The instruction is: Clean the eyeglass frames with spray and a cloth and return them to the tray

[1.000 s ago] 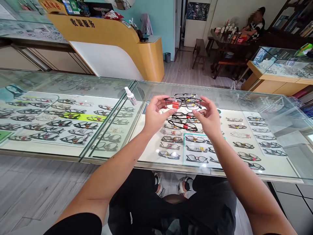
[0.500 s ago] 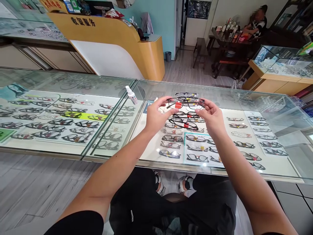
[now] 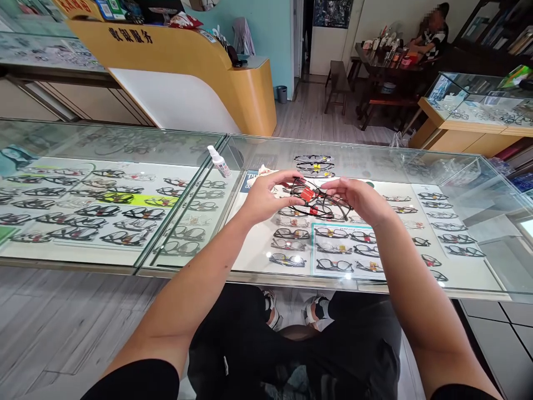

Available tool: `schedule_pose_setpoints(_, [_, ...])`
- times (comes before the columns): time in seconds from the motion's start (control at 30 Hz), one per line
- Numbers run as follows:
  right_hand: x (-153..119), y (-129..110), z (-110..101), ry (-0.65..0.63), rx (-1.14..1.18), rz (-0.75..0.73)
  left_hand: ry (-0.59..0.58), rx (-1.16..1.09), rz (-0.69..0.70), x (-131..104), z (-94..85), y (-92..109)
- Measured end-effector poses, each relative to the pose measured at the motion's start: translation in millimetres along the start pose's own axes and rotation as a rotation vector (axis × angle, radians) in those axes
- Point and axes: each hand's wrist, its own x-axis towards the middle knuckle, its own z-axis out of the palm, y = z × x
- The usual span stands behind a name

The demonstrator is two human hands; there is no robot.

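Observation:
My left hand [image 3: 270, 194] is closed on a pair of dark-framed eyeglasses [image 3: 307, 193] with a red label on one lens, pinched at its left end between thumb and fingers. The glasses are tilted, their right side lower. My right hand [image 3: 358, 199] is at their right side, fingers stretched out against or just behind the frame; its thumb is hidden. Right below lies another black pair with a red tag [image 3: 314, 211] on the glass counter [image 3: 258, 280]. Beyond my hands, more eyeglasses [image 3: 314, 165] lie in a short column.
A white spray bottle [image 3: 219, 162] stands on the counter at left. A crumpled cloth [image 3: 261, 172] lies by my left hand. Under the glass are rows of spectacle frames [image 3: 291, 234]. Beyond stand a yellow cash desk [image 3: 250, 94] and a person [image 3: 431, 39] seated at a dark table.
The eyeglasses have come lower and nearer and turned from level to tilted. My right hand has gone from gripping their right end to stretched fingers. The view has shifted slightly.

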Motion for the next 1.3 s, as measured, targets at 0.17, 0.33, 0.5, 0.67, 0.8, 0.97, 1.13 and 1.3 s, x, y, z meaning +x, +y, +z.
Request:
schedule_pose_setpoints(0.17, [-4.7, 0.6, 0.5, -0.118, -0.201, 0.04, -0.087, 0.042, -0.01, 0.1, -4.5, 10.1])
schedule_pose_setpoints(0.33, [-8.5, -4.7, 7.2, -0.104, -0.244, 0.008, -0.112, 0.086, -0.01, 0.0, -4.8, 12.3])
schedule_pose_setpoints(0.5, [-7.1, -2.3, 8.9, -0.096, -0.279, -0.005, -0.124, 0.105, -0.01, -1.1, -4.6, 10.3])
schedule_pose_setpoints(0.67, [-7.1, -3.3, 8.8, -0.092, -0.263, -0.017, -0.116, 0.07, -0.019, -0.7, -5.8, 7.6])
schedule_pose_setpoints(0.8, [-9.7, -6.8, 9.7, -0.052, -0.244, -0.073, -0.103, 0.077, -0.028, -0.4, -7.3, 6.8])
schedule_pose_setpoints(0.97, [-12.2, -8.1, 12.5, -0.094, -0.26, -0.015, -0.175, 0.101, -0.011, -1.3, -6.4, 9.0])
schedule_pose_setpoints(1.13, [-9.1, -6.5, 15.0, 0.109, -0.175, 0.013, 0.175, 0.257, 0.116, -5.1, 5.7, 9.4])
schedule_pose_setpoints(1.3, [-5.0, -2.2, 22.3, 0.27, -0.076, -0.061, 0.299, 0.238, 0.149, -13.2, 27.5, 12.7])
